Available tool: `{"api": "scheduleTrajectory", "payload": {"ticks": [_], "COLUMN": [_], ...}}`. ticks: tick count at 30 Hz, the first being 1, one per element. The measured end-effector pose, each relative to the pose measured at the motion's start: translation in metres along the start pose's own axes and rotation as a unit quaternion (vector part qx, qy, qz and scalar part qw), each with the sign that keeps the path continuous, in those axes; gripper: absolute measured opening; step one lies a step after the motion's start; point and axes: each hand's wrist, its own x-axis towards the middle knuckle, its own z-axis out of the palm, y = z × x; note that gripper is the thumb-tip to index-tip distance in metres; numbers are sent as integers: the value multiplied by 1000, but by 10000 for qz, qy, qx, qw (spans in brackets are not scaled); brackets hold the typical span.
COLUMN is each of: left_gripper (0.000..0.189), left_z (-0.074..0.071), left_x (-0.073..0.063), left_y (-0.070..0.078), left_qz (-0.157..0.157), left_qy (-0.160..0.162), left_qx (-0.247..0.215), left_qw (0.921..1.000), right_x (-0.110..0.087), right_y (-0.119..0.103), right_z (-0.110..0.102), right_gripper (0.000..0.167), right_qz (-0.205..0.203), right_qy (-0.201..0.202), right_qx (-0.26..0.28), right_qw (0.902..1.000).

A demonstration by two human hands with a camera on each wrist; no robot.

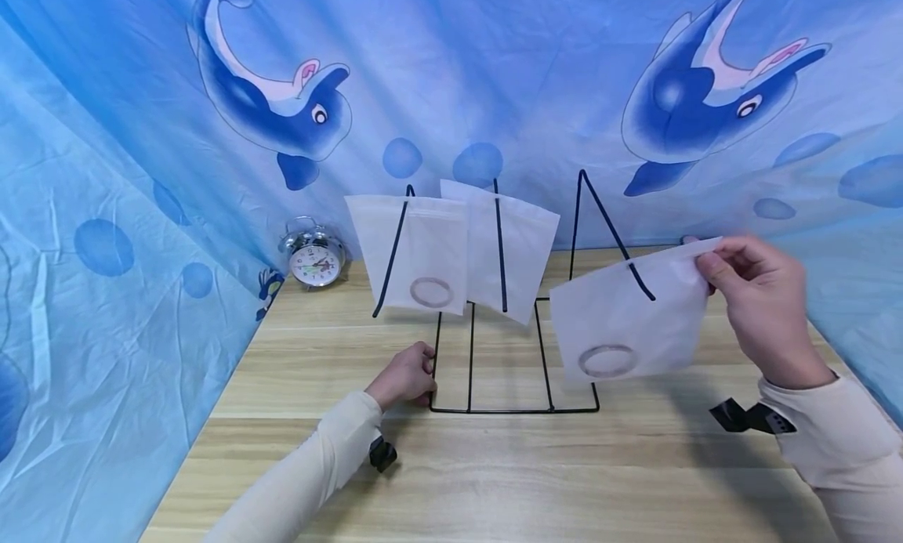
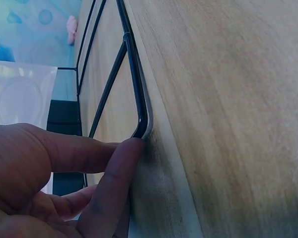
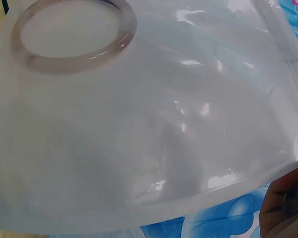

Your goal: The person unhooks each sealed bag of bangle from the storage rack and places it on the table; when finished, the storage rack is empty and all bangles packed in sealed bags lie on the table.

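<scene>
A black wire display rack stands on the table, with slanting prongs at the top. My left hand pinches its front left corner; in the left wrist view, thumb and finger meet at the bent wire. My right hand pinches the upper right corner of a translucent zip bag with a ring-shaped bangle inside. The right prong's tip shows in front of this bag, which hangs tilted. In the right wrist view the bangle looks pale pinkish-brown. The fingers behind the bag are partly hidden.
A similar bag with a ring hangs on the left prong, and another bag on the middle one, partly overlapped. A twin-bell alarm clock stands at the back left. Blue dolphin-print cloth surrounds the wooden table.
</scene>
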Motion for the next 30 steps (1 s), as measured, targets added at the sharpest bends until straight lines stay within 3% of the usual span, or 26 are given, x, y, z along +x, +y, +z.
{"api": "scheduleTrajectory", "payload": {"ticks": [4, 15, 17, 21, 25, 30], "left_gripper": [55, 53, 53, 53, 55, 55], "left_z": [0, 1, 1, 1, 1, 1], "left_x": [0, 0, 0, -1, -1, 0], "left_y": [-1, 0, -1, -1, -1, 0], "left_qz": [-9, -18, -6, 9, -43, -80], "left_qy": [-17, -77, -90, -80, -59, -63], "left_qx": [38, -11, -22, -81, -96, -54], "left_qw": [10000, 10000, 10000, 9999, 9999, 9999], "right_x": [-3, -10, -13, -20, -23, -27], "right_y": [-2, -13, -16, -21, -23, -22], "right_z": [1, 4, 2, -3, -8, -13], "right_gripper": [10, 11, 9, 6, 8, 13], "right_qz": [-6, -429, -488, -428, -428, -550], "right_qy": [-163, -388, -355, -170, -85, -28], "right_qx": [530, 949, 896, 49, -423, -137], "right_qw": [9985, 9938, 9942, 9989, 9982, 9984]}}
